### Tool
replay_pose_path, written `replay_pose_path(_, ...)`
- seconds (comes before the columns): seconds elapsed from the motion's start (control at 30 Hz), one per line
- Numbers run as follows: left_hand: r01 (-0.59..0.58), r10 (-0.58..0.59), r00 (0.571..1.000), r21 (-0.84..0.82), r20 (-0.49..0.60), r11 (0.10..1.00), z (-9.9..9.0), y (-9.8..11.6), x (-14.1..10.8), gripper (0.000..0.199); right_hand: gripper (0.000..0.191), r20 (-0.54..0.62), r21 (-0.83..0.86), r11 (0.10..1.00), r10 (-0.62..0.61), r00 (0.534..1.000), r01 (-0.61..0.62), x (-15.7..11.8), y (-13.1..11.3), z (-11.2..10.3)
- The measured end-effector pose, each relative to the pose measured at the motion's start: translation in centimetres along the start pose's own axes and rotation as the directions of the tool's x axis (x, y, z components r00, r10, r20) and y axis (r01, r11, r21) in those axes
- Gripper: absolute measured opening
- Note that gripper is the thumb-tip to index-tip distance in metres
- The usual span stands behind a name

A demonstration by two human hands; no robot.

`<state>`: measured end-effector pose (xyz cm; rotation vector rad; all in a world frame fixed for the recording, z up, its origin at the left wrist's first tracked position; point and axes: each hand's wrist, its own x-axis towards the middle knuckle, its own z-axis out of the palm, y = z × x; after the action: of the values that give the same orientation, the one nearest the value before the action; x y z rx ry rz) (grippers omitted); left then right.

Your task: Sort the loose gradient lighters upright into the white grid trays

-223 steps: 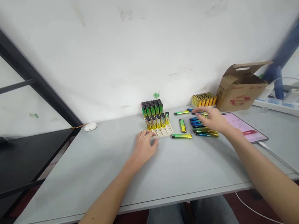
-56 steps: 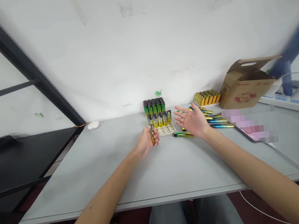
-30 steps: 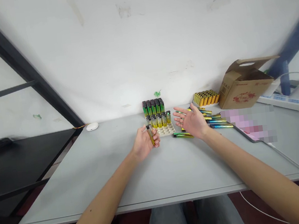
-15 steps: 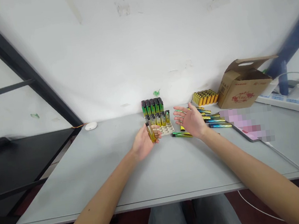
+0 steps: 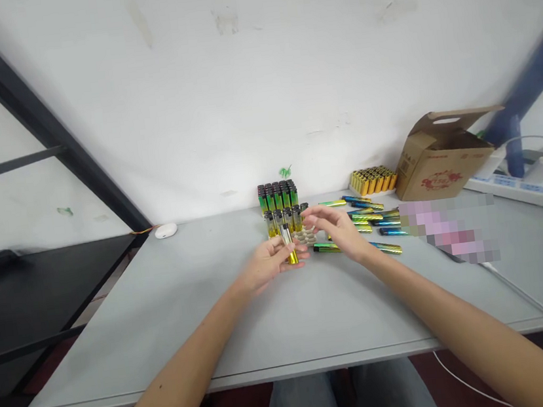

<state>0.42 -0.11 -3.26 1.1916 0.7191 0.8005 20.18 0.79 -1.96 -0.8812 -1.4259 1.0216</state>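
Observation:
My left hand (image 5: 269,264) is closed around a lighter (image 5: 291,247) with a shiny yellow lower body and a dark top, standing nearly upright in the fingers. To its right hovers my right hand (image 5: 336,228), with its fingers slightly bent and apart and nothing visible in them. Just behind the hands is a pale tray with round cells (image 5: 305,237), partly covered by them. A row of clear-and-yellow lighters (image 5: 278,221) stands at the tray's back. Behind that row, several green lighters with dark tops (image 5: 278,197) stand packed together.
Several loose shiny lighters (image 5: 365,217) lie right of my right hand. Farther back stand a block of yellow cylinders (image 5: 374,181) and an open cardboard box (image 5: 445,165). A phone with a pink, blurred screen (image 5: 440,229), a white power strip (image 5: 527,188) and a white case (image 5: 166,230) are also on the table.
My left hand has turned and moved slightly right with the lighter, which now stands more upright. My right hand has moved left and curled its fingers inward.

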Motion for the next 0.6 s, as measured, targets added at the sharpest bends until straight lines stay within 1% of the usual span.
replay_pose_path(0.1, -0.023, 0.023, 1.000, 0.082, 0.000, 0.996, 0.0, -0.2, 0.0, 0.033, 0.021, 0.070, -0.140, 0.984, -0.101, 0.992, 0.110, -0.5, -0.1, 0.7)
replay_pose_path(0.17, -0.029, 0.033, 0.999, 0.135, -0.022, 0.990, 0.1, -0.2, -0.1, 0.035, 0.021, 0.118, -0.185, 0.974, -0.111, 0.987, 0.132, -0.7, 0.0, 1.1)
replay_pose_path(0.23, -0.036, 0.044, 0.998, 0.175, -0.045, 0.984, 0.2, -0.2, -0.1, 0.036, 0.019, 0.142, -0.203, 0.971, -0.096, 0.985, 0.124, -0.8, 0.1, 1.3)
replay_pose_path(0.37, -0.069, 0.082, 0.995, 0.215, -0.053, 0.974, 0.4, -0.1, -0.2, 0.036, 0.021, 0.106, -0.186, 0.975, -0.099, 0.989, 0.118, -0.8, 0.3, 1.4)
replay_pose_path(0.5, -0.080, 0.092, 0.995, 0.237, -0.040, 0.968, 0.4, 0.0, -0.3, 0.035, 0.024, 0.083, -0.169, 0.982, -0.073, 0.994, 0.086, -0.8, 0.6, 1.4)
replay_pose_path(0.6, -0.087, 0.100, 0.994, 0.262, -0.037, 0.961, 0.4, 0.0, -0.3, 0.031, 0.024, 0.062, -0.173, 0.981, -0.079, 0.995, 0.088, -0.8, 0.8, 1.6)
